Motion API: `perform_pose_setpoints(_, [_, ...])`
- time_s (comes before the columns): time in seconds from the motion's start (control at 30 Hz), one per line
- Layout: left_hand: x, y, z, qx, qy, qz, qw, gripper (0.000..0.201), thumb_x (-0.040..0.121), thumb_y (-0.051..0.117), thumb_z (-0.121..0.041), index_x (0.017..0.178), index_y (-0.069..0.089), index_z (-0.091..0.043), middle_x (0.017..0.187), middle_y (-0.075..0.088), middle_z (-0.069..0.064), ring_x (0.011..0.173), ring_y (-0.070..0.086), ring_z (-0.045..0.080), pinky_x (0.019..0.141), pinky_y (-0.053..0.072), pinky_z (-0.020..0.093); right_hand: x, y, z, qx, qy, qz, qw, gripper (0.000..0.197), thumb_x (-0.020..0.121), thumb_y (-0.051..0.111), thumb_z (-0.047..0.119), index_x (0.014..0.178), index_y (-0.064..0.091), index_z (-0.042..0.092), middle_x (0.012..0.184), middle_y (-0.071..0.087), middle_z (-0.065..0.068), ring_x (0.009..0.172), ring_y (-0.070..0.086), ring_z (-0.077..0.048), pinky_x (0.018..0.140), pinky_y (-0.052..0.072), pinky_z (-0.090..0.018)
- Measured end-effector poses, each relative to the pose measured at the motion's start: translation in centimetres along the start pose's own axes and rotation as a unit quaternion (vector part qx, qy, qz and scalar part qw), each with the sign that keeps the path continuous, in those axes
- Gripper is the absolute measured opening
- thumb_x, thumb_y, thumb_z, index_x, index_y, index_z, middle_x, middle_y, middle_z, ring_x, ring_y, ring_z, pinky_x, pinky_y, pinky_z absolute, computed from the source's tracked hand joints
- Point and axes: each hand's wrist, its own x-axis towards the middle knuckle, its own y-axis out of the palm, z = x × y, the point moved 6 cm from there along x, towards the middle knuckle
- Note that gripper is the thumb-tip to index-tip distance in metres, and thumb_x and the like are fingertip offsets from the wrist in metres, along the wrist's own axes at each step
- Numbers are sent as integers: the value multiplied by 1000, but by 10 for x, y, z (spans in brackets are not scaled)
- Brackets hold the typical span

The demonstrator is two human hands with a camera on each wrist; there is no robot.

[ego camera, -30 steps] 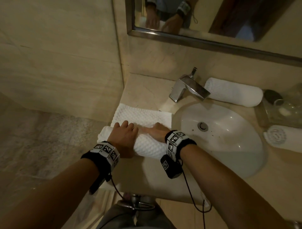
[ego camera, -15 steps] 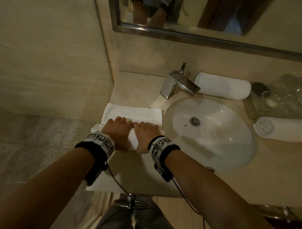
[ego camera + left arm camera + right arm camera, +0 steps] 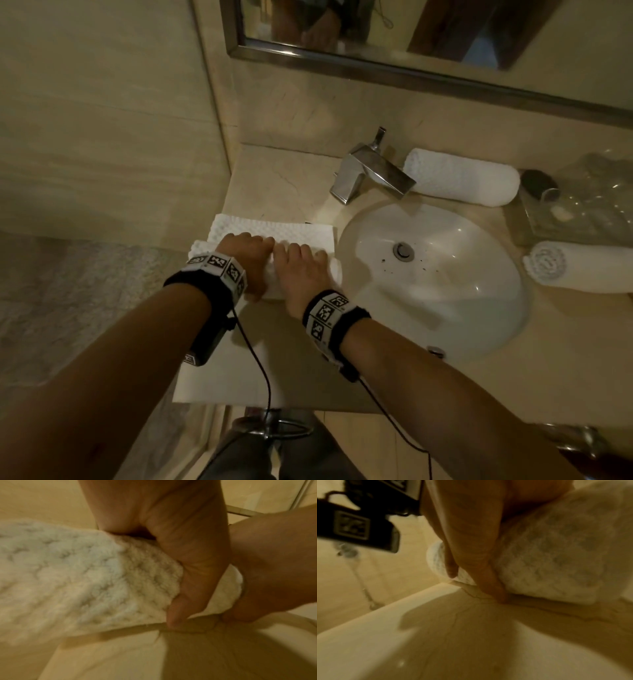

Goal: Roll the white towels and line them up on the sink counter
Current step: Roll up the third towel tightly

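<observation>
A white waffle towel [image 3: 274, 229] lies on the counter [image 3: 274, 178] left of the basin, its near part wound into a roll [image 3: 68, 581]. My left hand [image 3: 246, 263] and right hand [image 3: 301, 274] sit side by side on the roll, fingers curled over its top. In the wrist views each thumb [image 3: 173, 620] reaches down behind the roll [image 3: 556, 561] to the counter. Two finished white rolls lie apart: one [image 3: 462, 176] behind the faucet, another [image 3: 582, 267] at the right of the basin.
A chrome faucet [image 3: 370, 174] stands behind the white basin [image 3: 445, 301]. A clear tray [image 3: 548, 233] with glassware sits at the back right. A tiled wall [image 3: 102, 137] bounds the counter's left end, and a mirror [image 3: 411, 34] hangs above.
Both hands have pushed the roll away towards the wall, so the flat part is shorter. My right hand has come up onto the roll beside the left.
</observation>
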Motion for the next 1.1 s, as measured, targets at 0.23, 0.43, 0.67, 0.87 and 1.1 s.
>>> perform_pose_setpoints(0.23, [-30,5,-10,68,14,-177,982,53,72,62,-28,120,46,-11,106,53,8,93,49,27,88,41,42,22,-10,-11,39,-23,31,999,85,63,79,35,132,34,15,123,50,-6,115,49,-28,100,38,-49])
perform_pose_setpoints(0.43, [-10,-7,-9,6,-19,-65,998,61,68,69,-32,120,41,-16,113,54,4,106,51,24,92,39,37,30,-17,-22,102,-31,99,989,66,71,71,42,123,43,13,110,59,-6,101,59,-26,85,48,-39])
perform_pose_setpoints(0.67, [9,-3,-3,-41,-9,67,997,68,44,73,-24,108,49,-22,83,58,-3,82,62,21,65,47,27,29,-12,-24,68,-33,119,990,83,59,74,47,128,40,14,121,51,-8,110,50,-29,94,45,-48])
perform_pose_setpoints(0.87, [12,-4,-4,-60,2,56,997,80,43,76,-24,117,47,-18,102,58,2,95,56,22,78,52,31,13,-4,-15,27,-36,10,999,82,69,73,21,138,31,10,130,45,-9,119,46,-28,101,35,-44])
perform_pose_setpoints(1.1, [-15,-3,-7,-16,41,-120,992,100,57,25,-79,132,37,-13,119,47,5,105,44,26,92,38,40,44,-17,-28,92,-54,104,989,71,57,79,37,116,45,16,105,60,-2,92,62,-25,77,50,-34])
